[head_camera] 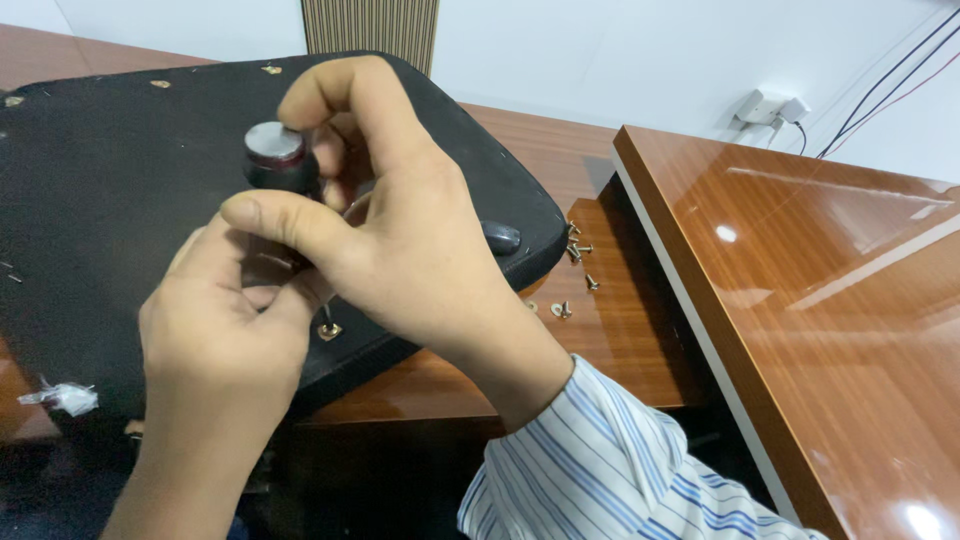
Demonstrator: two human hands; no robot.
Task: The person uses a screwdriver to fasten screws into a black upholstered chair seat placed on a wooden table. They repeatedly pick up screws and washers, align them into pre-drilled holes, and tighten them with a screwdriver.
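Over a black fabric-covered panel (100, 200), two hands work a stubby screwdriver.

Gripped between thumb and curled fingers of the right hand (400, 230), the short, round black handle with a flat grey metal cap (274, 150) stands upright over a small brass-coloured fitting (329, 330) near the panel's edge. Beneath it, the left hand (225, 320) pinches the shaft, which is mostly hidden. Loose silver screws (577, 250) lie scattered on the glossy reddish-brown wooden tabletop (620, 330). A striped sleeve (600, 470) is cut off below.
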